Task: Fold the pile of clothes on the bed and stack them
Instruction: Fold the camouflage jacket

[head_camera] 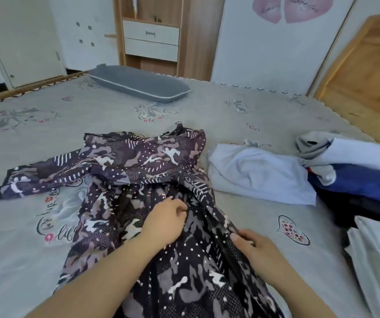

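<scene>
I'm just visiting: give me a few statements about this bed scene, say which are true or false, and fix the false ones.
1. Both hands are on the patterned garment. True: the left hand and the right hand hold its fabric.
2. The grey pillow lies on top of the patterned garment. False: it lies apart, at the far side of the bed.
3. A light blue garment lies right of the patterned one. True.
4. The patterned garment is folded. False: it lies spread and rumpled.

Wooden shelf unit (151,35), perhaps wardrobe (276,49).
</scene>
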